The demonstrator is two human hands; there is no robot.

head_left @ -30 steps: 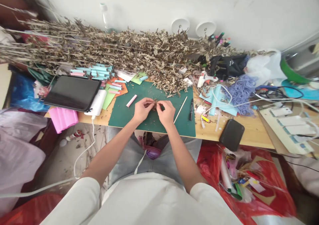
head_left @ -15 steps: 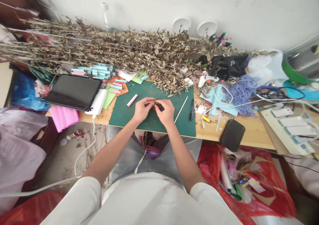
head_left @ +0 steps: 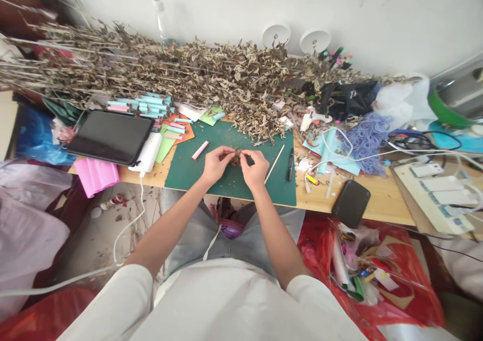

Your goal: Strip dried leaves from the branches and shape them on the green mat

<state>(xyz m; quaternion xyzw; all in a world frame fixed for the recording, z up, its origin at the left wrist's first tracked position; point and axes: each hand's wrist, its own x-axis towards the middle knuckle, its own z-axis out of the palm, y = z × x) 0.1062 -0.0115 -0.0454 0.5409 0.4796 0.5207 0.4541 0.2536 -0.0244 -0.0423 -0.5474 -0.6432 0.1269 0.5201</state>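
Over the green cutting mat (head_left: 181,172), my left hand (head_left: 218,164) and my right hand (head_left: 255,168) face each other. Both have their fingertips pinched on a small clump of dried leaves (head_left: 236,157), which shows brown between them. Leaf crumbs are scattered on the mat beneath. Left of my left hand lies a pink paper roll (head_left: 199,150). A thin wooden stick (head_left: 274,164) rests just right of my right hand, with a black pen (head_left: 290,165) beyond it.
Dried leafy stalks (head_left: 181,72) stretch along the back. At left are a black tablet (head_left: 109,137), a white power bank (head_left: 148,152) and several paper rolls (head_left: 154,104). To the right lie a glue gun (head_left: 315,118), purple yarn (head_left: 372,142), a black phone-like slab (head_left: 351,203) and a power strip (head_left: 433,192).
My hands have drawn slightly apart, the right one shifting a little rightward. More of the dried leaf clump shows between the fingertips.
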